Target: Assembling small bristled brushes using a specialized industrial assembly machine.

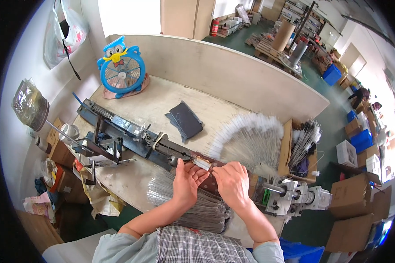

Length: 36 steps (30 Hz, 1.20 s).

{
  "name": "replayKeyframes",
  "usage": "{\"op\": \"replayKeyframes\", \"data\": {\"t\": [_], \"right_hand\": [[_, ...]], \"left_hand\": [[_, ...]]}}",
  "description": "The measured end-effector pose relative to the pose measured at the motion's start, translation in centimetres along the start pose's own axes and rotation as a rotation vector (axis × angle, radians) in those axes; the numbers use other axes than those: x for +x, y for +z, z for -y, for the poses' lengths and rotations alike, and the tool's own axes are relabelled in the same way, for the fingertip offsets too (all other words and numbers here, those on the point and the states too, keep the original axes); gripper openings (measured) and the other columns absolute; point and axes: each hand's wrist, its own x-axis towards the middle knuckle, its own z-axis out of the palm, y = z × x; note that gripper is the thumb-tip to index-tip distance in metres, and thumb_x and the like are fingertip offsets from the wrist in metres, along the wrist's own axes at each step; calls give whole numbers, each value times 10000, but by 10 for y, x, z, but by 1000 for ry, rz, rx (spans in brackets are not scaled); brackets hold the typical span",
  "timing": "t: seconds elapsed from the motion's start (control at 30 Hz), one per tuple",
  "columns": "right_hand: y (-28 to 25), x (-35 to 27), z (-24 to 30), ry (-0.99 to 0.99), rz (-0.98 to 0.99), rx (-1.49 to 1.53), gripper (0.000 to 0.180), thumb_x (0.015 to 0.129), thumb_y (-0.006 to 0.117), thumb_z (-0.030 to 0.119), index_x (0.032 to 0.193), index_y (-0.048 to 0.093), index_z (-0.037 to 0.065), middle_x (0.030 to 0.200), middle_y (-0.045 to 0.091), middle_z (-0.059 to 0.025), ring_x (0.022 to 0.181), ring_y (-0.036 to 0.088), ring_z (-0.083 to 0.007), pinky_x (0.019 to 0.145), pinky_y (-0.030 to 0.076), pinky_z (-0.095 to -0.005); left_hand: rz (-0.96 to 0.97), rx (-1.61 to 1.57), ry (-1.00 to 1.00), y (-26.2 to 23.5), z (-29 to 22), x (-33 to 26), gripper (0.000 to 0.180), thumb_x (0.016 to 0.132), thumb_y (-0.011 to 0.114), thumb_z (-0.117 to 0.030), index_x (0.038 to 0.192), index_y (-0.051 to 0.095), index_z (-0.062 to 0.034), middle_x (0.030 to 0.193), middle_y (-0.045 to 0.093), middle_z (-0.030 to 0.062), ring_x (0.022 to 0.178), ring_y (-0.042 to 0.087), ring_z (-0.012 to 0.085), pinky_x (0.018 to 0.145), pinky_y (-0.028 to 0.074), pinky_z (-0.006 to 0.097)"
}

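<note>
My left hand (187, 183) is turned palm up, thumb apart and fingers loosely stretched, with nothing visible in it. Its fingertips are near a small silvery-white block (202, 163) at the right end of a long dark metal bench device (136, 136). My right hand (233, 183) is closed, thumb and fingers pinched together just right of the block; what they hold is hidden. Below both hands lies a thick bundle of thin metal wires (206, 212). Beyond them, more wires with white brush-like tips (250, 127) spread in a fan.
A dark flat pouch (185, 121) and a blue cartoon fan (122, 72) are on the table. At the right edge stand a cardboard box of wires (286, 149) and a metal shaft mechanism (300, 197). A hand-cranked device (98, 151) is at left. A low partition (232, 72) closes the back.
</note>
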Motion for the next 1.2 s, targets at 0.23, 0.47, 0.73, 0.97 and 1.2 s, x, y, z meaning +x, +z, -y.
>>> {"op": "replayKeyframes", "data": {"t": [0.23, 0.47, 0.73, 0.97, 1.2], "right_hand": [[-17, 3, -5, 47, -31, 110, 196, 719, 699, 124, 904, 661, 70, 848, 634, -38, 861, 565, -232, 748, 438, -365], [-23, -56, -14, 97, 178, 320, 168, 778, 671, 160, 924, 658, 78, 807, 639, -66, 718, 599, -250, 622, 494, -365], [-3, -92, 2, 46, 489, 196, 116, 747, 665, 181, 804, 649, 81, 848, 558, -30, 839, 569, -207, 664, 500, -344], [-27, -84, -11, 7, 561, 186, 79, 755, 620, 169, 732, 609, 94, 846, 549, -20, 824, 565, -220, 654, 488, -365], [-52, -81, -14, 349, 868, 171, 126, 782, 601, 201, 822, 600, 82, 840, 604, -71, 811, 607, -299, 665, 479, -422]], "left_hand": [[29, 241, -60, 8, -9, -2, 600, 964, 303, -522, 1255, 417, -11, 1224, 532, 137, 1105, 537, 237, 962, 404, 359], [13, 477, -93, -44, -32, -14, 449, 957, 459, -340, 1266, 453, -15, 1247, 532, 139, 1103, 547, 236, 923, 431, 369], [-605, 73, 317, -249, -163, -35, 336, 847, 631, -420, 936, 579, -100, 909, 598, 24, 779, 549, 113, 667, 435, 248], [-878, 72, 568, -349, -251, -46, 443, 799, 659, -513, 921, 589, -94, 838, 598, 1, 806, 545, 100, 719, 438, 241], [-703, -115, 471, -238, -138, -18, 336, 937, 515, -290, 1142, 477, -26, 1002, 599, 95, 991, 584, 200, 888, 510, 351]]}}
